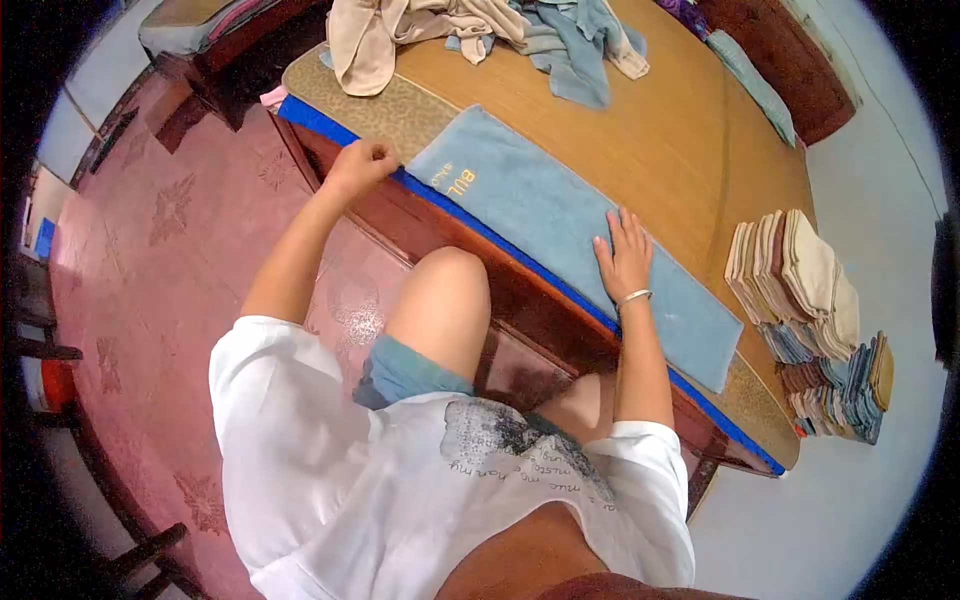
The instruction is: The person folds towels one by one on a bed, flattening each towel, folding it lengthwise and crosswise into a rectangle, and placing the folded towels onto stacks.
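Observation:
A blue towel point(550, 215) with yellow lettering lies in a long flat strip along the near edge of the wooden surface point(690, 170). My right hand point(627, 252), with a bracelet at the wrist, rests flat on the towel right of its middle, fingers spread. Just beyond the towel's left end is my left hand point(365, 165), its fingers curled together at the blue-trimmed edge. Whether anything is between those fingers cannot be made out.
Loose beige cloths point(365, 50) and blue cloths point(575, 50) lie heaped at the back. Folded beige cloths point(800, 270) and darker folded cloths point(845, 390) are stacked at the right. A patterned mat point(400, 110) lies under the towel's left end.

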`<state>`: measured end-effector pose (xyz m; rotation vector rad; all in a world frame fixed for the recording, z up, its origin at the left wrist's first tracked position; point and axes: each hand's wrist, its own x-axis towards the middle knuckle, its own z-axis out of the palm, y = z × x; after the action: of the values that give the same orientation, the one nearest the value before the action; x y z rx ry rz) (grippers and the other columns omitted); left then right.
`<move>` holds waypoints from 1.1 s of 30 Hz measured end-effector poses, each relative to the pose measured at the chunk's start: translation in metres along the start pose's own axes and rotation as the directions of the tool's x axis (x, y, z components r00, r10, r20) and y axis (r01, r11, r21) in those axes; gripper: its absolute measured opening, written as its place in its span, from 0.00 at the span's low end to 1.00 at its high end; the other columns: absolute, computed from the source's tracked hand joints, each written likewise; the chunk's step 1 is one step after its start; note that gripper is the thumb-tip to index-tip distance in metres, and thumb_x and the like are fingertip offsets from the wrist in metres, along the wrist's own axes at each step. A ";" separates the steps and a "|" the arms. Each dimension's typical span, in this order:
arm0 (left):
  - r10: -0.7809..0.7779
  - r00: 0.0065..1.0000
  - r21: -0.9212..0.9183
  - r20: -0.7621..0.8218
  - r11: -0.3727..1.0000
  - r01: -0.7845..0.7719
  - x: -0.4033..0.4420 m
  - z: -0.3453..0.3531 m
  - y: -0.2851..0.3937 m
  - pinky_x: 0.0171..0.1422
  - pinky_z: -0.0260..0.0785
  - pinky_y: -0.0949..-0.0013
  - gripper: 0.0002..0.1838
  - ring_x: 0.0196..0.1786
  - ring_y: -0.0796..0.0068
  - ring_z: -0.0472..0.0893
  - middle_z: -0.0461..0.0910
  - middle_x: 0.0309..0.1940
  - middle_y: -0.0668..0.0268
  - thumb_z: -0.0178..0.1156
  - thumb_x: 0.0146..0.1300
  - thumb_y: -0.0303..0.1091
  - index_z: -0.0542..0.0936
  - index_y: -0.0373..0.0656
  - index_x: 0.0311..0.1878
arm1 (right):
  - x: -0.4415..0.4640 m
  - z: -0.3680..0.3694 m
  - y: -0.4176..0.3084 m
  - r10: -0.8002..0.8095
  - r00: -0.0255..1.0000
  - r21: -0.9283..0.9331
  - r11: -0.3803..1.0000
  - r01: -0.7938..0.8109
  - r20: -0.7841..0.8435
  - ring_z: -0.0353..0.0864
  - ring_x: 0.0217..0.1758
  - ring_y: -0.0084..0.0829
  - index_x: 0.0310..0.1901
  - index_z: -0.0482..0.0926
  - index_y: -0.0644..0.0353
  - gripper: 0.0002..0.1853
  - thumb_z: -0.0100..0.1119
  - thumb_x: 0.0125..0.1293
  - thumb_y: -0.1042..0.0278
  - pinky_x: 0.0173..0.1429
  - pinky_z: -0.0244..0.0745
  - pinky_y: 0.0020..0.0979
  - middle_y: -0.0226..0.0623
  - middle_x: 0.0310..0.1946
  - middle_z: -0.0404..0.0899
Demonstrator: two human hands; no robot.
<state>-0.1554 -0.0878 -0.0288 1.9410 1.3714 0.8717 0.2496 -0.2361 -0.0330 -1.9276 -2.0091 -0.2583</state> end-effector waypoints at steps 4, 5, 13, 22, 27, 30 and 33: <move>0.215 0.952 0.208 -0.217 0.963 -0.170 -0.002 0.004 0.053 0.40 0.69 0.63 0.12 0.35 0.59 0.78 0.79 0.32 0.58 0.57 0.53 0.39 0.78 0.41 0.34 | 0.000 -0.001 -0.003 0.008 1.000 0.006 1.000 -0.008 -0.002 0.52 0.69 0.40 0.60 0.66 0.54 0.26 0.48 0.62 0.51 0.68 0.41 0.47 0.39 0.65 0.57; 0.264 0.949 0.223 -0.171 0.949 -0.224 0.003 0.015 0.062 0.44 0.68 0.63 0.12 0.38 0.59 0.77 0.79 0.35 0.60 0.57 0.54 0.40 0.78 0.42 0.35 | 0.000 0.002 -0.001 0.008 1.000 -0.003 1.000 -0.008 -0.012 0.52 0.69 0.40 0.60 0.66 0.54 0.26 0.48 0.62 0.51 0.69 0.41 0.46 0.39 0.65 0.58; 0.383 0.901 0.586 0.204 0.690 -0.426 0.023 0.128 0.098 0.68 0.41 0.47 0.31 0.69 0.62 0.53 0.56 0.66 0.61 0.48 0.58 0.60 0.66 0.55 0.62 | 0.000 0.007 -0.001 0.045 0.999 -0.075 0.996 -0.043 0.023 0.50 0.69 0.38 0.59 0.66 0.52 0.27 0.47 0.61 0.47 0.68 0.44 0.48 0.39 0.65 0.57; 0.319 0.894 0.626 0.314 0.639 -0.447 0.025 0.118 0.100 0.70 0.35 0.49 0.33 0.71 0.63 0.47 0.49 0.69 0.65 0.47 0.59 0.59 0.58 0.58 0.66 | -0.030 -0.021 0.022 0.186 0.976 -0.081 0.981 -0.178 0.114 0.45 0.71 0.40 0.63 0.61 0.49 0.32 0.41 0.62 0.39 0.70 0.39 0.48 0.39 0.67 0.50; 0.310 0.905 0.633 0.293 0.646 -0.426 0.024 0.118 0.102 0.70 0.32 0.48 0.33 0.71 0.64 0.46 0.49 0.69 0.65 0.47 0.59 0.57 0.59 0.55 0.66 | -0.092 -0.051 0.107 0.476 0.869 -0.257 0.864 -0.433 0.138 0.41 0.72 0.39 0.65 0.58 0.47 0.33 0.39 0.62 0.38 0.70 0.38 0.50 0.37 0.68 0.48; 0.304 0.903 0.670 0.303 0.606 -0.428 0.026 0.118 0.099 0.70 0.32 0.49 0.33 0.71 0.63 0.46 0.49 0.69 0.66 0.45 0.61 0.58 0.56 0.56 0.67 | -0.138 -0.071 0.166 0.634 0.773 -0.314 0.741 -0.594 0.033 0.41 0.72 0.39 0.64 0.59 0.46 0.33 0.39 0.62 0.38 0.69 0.39 0.51 0.36 0.68 0.48; 0.347 0.885 0.660 0.312 0.591 -0.464 0.029 0.120 0.095 0.70 0.33 0.48 0.32 0.71 0.63 0.46 0.49 0.69 0.65 0.47 0.60 0.56 0.59 0.55 0.66 | -0.160 -0.083 0.175 0.731 0.674 -0.327 0.615 -0.718 -0.104 0.42 0.72 0.39 0.64 0.59 0.46 0.33 0.40 0.61 0.38 0.69 0.39 0.51 0.36 0.68 0.49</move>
<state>0.0001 -0.0990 -0.0220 2.9628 1.2963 0.3368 0.4360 -0.4043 -0.0334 -2.8063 -1.0591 -0.3684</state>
